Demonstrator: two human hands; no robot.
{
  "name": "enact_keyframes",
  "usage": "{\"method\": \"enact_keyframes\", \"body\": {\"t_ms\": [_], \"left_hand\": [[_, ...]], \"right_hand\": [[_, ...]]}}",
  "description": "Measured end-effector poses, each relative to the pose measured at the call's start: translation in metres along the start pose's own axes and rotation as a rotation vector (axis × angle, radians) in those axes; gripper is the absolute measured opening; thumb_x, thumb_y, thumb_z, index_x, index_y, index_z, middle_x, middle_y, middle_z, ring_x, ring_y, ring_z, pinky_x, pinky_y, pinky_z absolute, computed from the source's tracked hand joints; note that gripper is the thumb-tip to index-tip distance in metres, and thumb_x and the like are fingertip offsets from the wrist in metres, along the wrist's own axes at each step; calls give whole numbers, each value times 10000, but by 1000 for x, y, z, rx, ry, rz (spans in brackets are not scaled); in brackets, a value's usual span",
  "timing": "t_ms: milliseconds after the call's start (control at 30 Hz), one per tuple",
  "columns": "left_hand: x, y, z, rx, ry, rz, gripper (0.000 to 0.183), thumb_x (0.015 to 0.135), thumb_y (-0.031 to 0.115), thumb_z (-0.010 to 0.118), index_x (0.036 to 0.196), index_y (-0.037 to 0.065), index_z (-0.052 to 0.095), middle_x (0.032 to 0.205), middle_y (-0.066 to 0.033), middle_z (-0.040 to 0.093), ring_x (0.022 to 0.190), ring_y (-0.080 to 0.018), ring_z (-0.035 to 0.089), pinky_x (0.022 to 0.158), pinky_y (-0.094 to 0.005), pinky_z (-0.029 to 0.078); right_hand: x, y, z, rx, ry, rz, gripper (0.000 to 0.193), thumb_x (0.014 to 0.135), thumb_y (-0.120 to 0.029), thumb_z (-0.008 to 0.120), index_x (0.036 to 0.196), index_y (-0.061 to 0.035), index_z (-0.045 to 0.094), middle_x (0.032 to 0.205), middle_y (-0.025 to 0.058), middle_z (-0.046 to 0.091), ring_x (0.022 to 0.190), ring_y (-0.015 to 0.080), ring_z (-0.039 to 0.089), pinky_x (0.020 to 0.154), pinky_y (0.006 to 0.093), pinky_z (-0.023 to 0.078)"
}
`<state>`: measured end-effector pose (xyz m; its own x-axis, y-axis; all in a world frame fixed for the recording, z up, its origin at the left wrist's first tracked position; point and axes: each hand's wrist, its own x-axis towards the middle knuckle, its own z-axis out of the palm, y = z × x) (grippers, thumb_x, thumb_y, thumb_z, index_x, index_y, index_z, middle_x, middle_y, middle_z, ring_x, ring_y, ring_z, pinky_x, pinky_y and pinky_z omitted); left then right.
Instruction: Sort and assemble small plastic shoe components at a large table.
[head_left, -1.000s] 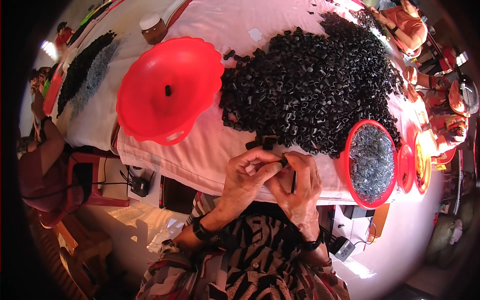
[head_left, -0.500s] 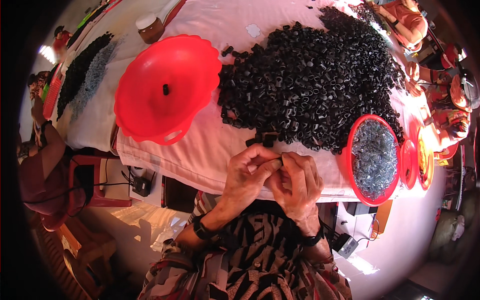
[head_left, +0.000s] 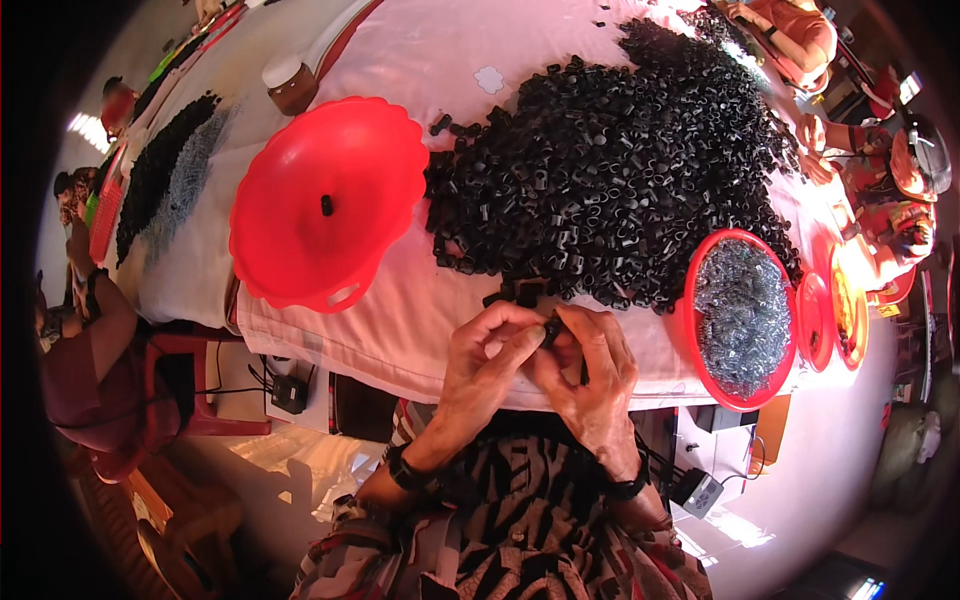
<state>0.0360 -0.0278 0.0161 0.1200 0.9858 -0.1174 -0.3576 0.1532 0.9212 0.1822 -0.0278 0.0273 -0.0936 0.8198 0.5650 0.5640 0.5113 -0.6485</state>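
Clock directions from the hands, 12 pointing across the table. Left hand [head_left: 483, 362] and right hand [head_left: 597, 375] meet fingertip to fingertip near the table edge. Both half curled, thumbs and forefingers closed up in a pinch on a small black piece [head_left: 550, 328]; its exact shape is mostly covered by the fingers. Dark sliver [head_left: 584, 372] shows inside the right hand's curl, can't tell what it is. Dark band on each wrist.

A few loose black blocks [head_left: 522, 291] lie on the pink cloth [head_left: 400, 335] just past the fingertips, between 11 and 12. Big black pile [head_left: 610, 180] at 12 to 1, many small clip-like pieces. Red bowl [head_left: 300, 150] with wavy rim at 10, one black bit [head_left: 327, 205] lying in it. Brown jar [head_left: 291, 92], white lid, beyond that bowl, 10 to 11.

Red basin [head_left: 686, 330] just short of 3, full of shiny clear-grey bits [head_left: 742, 315]; small red dish [head_left: 815, 320] right beside it, farther out. Another dark heap [head_left: 150, 185] at 10, grey bits along its side. Co-worker in dark red [head_left: 105, 385] sits at 9, another in orange [head_left: 800, 35] at 1.
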Motion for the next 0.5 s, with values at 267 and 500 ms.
{"method": "enact_keyframes", "body": {"t_ms": [267,500], "left_hand": [[-14,40,-14,562,383,614,178,890,-2,676,1068,4,665,1050,-134,705,956,-194,673,842,-302,538],[12,77,-55,1275,803,753,247,832,10,715,1073,42,675,1012,-142,694,931,-296,616,836,-391,494]], "right_hand": [[-18,15,-42,-57,98,176,236,799,-10,758,1013,-3,659,969,126,674,750,238,659,671,335,557],[-27,32,-36,-65,134,231,191,810,26,721,988,-10,664,923,135,670,757,271,647,643,356,524]]}}
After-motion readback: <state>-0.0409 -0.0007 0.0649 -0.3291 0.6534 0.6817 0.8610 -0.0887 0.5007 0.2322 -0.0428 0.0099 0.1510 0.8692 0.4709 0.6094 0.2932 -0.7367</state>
